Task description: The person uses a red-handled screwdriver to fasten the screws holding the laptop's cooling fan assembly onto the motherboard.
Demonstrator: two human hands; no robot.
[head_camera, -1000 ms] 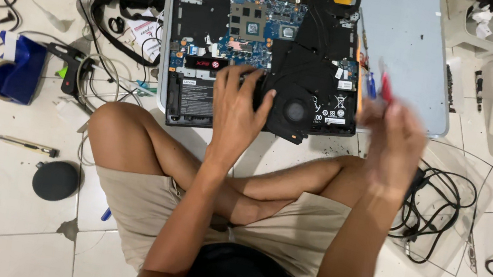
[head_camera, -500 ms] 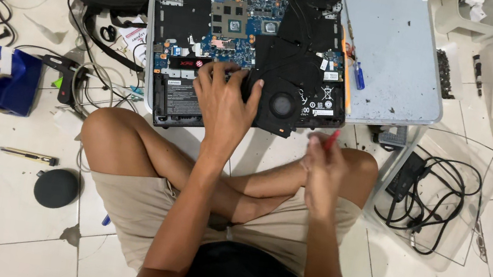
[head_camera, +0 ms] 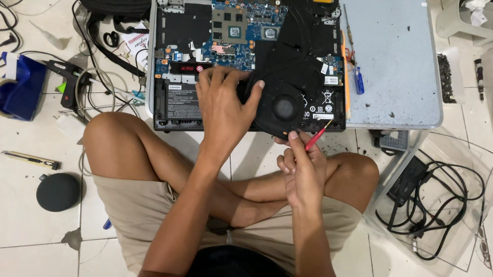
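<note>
Right hand (head_camera: 301,174) fingers (head_camera: 294,140) pinched closed on thin red screwdriver (head_camera: 317,134), tip at round black fan (head_camera: 284,107). Left hand (head_camera: 223,106) spread flat, fingers open, pressing opened laptop (head_camera: 251,61): matte black plastic, blue circuit board. Laptop on pale grey bench (head_camera: 393,69); far edge cut off.

White rectangular labels (head_camera: 323,112) sit on the opened laptop's black lower right corner.
</note>
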